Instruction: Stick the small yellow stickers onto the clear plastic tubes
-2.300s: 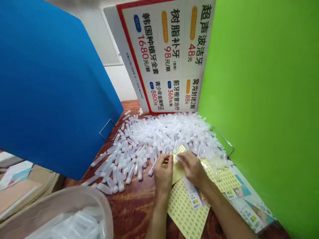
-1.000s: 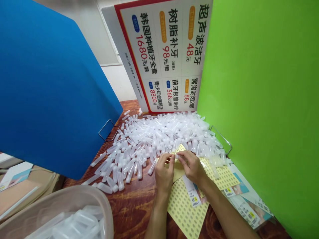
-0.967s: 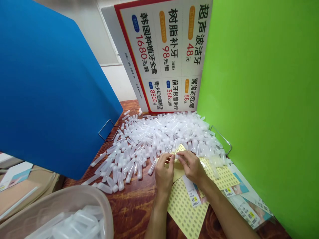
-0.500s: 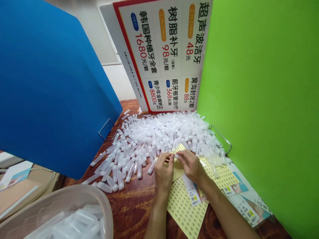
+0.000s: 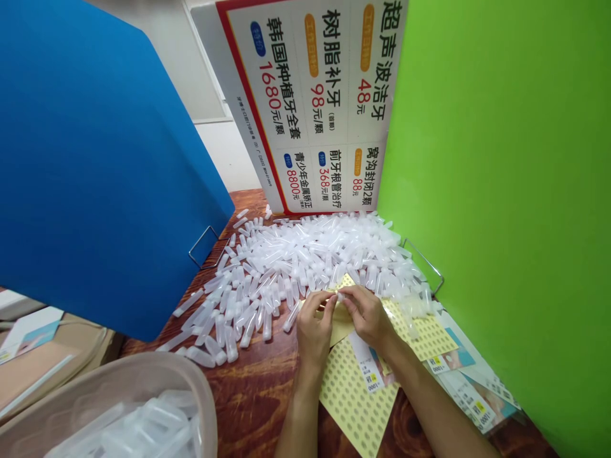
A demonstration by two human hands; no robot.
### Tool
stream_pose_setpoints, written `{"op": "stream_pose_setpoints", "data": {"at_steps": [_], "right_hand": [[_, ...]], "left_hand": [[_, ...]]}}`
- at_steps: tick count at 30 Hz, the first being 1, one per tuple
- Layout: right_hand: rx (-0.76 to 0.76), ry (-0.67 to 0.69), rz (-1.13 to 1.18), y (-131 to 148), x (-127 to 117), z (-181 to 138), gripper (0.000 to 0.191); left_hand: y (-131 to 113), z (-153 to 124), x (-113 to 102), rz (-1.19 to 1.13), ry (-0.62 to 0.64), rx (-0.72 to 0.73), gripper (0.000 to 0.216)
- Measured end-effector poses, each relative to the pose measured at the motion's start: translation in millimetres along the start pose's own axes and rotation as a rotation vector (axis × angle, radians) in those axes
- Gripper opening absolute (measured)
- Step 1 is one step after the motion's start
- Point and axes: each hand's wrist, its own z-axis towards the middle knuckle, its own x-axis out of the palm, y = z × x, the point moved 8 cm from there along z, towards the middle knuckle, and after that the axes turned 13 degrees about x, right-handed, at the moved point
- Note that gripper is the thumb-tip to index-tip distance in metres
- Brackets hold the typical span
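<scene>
Both hands meet above the yellow sticker sheets. My right hand is closed in a pinch on a small translucent plastic tube, of which only the whitish end shows. My left hand is closed too, thumb and forefinger together against that same end. Whether a sticker sits between the fingertips is too small to tell. Beneath the wrists lies a yellow sheet of small round stickers, with a printed card partly on it. Another sticker sheet is to the right, under some tubes.
A wide heap of translucent tubes covers the table beyond my hands. A tub holds more tubes at lower left. Blue, printed and green boards stand around the heap. Several cards lie at right.
My hands stay at nearly the same place. The fingertips have shifted slightly around the tube's end, with the right fingers a little closer to the left.
</scene>
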Motion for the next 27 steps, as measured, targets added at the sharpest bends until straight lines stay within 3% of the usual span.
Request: {"op": "stream_pose_setpoints", "data": {"at_steps": [6,18,27], "right_hand": [[0.031,-0.004,0.048,-1.5,-3.2,1.4,0.019],[0.066,0.062,0.162,-1.2,-3.5,2.5,0.017],[0.161,0.047,0.275,-21.5,-0.1,-1.1,0.016]], "left_hand": [[0.5,0.1,1.7,-0.032,0.010,0.006,0.014],[-14.1,2.1,-0.3,0.001,-0.008,0.166,0.018],[-20.3,-2.2,6.5,0.038,-0.073,0.112,0.016]]}}
